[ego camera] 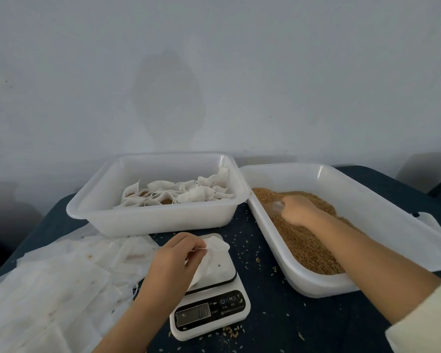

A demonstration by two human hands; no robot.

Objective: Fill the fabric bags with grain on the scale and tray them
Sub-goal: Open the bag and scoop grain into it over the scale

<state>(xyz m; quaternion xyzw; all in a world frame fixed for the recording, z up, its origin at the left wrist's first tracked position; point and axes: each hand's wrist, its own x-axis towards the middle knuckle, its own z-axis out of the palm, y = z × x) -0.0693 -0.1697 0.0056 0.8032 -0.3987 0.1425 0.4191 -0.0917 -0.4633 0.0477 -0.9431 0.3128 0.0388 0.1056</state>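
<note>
the bag (214, 258) on the scale (209, 309) is thin white fabric, soft and floppy, so it looks like it will slump shut unless its mouth is held up; the rim by the drawstring seems the best place to hold it. the left hand (173, 258) does that, fingers pinching the top edge and lifting it while the bag's bottom rests on the scale plate near the table's front edge. once filled it should be light but shifty, and loose grain would likely spill if it tips.

the right hand (297, 208) is well apart from the bag, down in the grain tray (367, 197) on the table's right side, fingers curled round a small clear scoop (278, 206) half buried in the grain (308, 245). whether the scoop is loaded cannot be told.

filled bags (178, 193) lie in the other tray (148, 220) behind the scale. empty bags (49, 284) are spread over the table's left front corner, and stray grains dot the dark cloth.
</note>
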